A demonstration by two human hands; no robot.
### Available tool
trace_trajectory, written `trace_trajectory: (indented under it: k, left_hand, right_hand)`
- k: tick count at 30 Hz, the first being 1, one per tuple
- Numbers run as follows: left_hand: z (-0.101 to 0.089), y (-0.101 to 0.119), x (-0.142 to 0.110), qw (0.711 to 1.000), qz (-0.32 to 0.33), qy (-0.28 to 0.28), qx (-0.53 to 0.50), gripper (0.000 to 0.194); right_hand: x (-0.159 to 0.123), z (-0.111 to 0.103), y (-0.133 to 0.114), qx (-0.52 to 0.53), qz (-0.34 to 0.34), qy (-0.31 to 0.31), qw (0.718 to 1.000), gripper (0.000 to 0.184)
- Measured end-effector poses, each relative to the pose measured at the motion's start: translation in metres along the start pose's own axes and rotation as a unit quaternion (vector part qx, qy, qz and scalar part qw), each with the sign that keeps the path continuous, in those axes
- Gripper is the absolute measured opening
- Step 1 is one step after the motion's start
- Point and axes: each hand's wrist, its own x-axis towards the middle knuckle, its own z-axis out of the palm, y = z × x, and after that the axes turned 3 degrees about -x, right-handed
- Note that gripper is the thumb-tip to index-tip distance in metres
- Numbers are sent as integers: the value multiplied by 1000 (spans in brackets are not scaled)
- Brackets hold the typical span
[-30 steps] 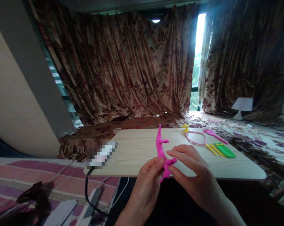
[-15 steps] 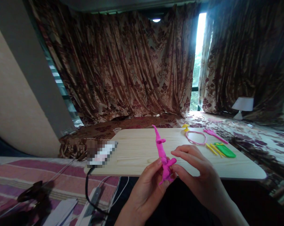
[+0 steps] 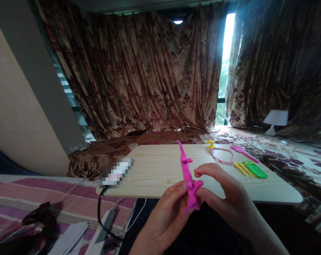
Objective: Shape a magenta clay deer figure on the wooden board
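Gripping the pink figure (image 3: 186, 173) with left hand (image 3: 163, 216), lower centre of frame, over the near edge of the desk (image 3: 150, 170). Turned slightly since the earlier frames, limbed lower end now more towards camera; probably easier to work on from the right. Holding right hand (image 3: 229, 198) open, thumb and index apart; can't tell if touching a lower limb or just beside it. Lying right of centre: yellow piece (image 3: 210, 142), pink ring (image 3: 224, 162), yellow sticks (image 3: 240, 169), pink hand-shaped piece (image 3: 247, 153), green piece (image 3: 260, 172).
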Motion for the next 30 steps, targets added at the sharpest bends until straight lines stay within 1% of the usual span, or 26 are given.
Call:
trace_trajectory:
  k: [2, 6, 10, 15, 20, 22, 23, 26, 28, 30]
  left_hand:
    - [0, 0, -1, 1000, -8, 1, -1, 10]
    - [-2, 0, -1, 1000, -13, -6, -7, 7]
    - [-1, 1, -2, 1000, -25, -15, 1, 9]
    - [2, 1, -4, 999, -32, -21, 10, 11]
    - [1, 0, -4, 999, -34, -21, 5, 11]
    - [-1, 0, -3, 999, -25, -29, -5, 11]
    - [-2, 0, -3, 999, -19, -30, -11, 11]
    - [-5, 1, -2, 999, -4, -27, -28, 10]
    - [-7, 1, -2, 999, -3, -24, -34, 12]
    - [-8, 0, -2, 999, -5, -25, -35, 13]
  right_hand:
    - [1, -3, 0, 10, 2, -13, 1000, 31]
    - [7, -8, -3, 4, -3, -71, 997, 22]
    - [13, -13, -3, -7, -19, -113, 993, 22]
    - [17, -16, -3, -16, -47, -130, 990, 21]
    - [22, -16, -2, -39, -64, -143, 987, 15]
    - [21, -16, -2, -46, -62, -140, 987, 15]
    - [20, -16, -1, -48, -58, -129, 989, 18]
    - [14, -16, -2, -60, -41, -72, 995, 29]
    - [11, -15, -4, -75, -38, -41, 996, 23]
    - [9, -14, -7, -86, -50, -28, 995, 15]
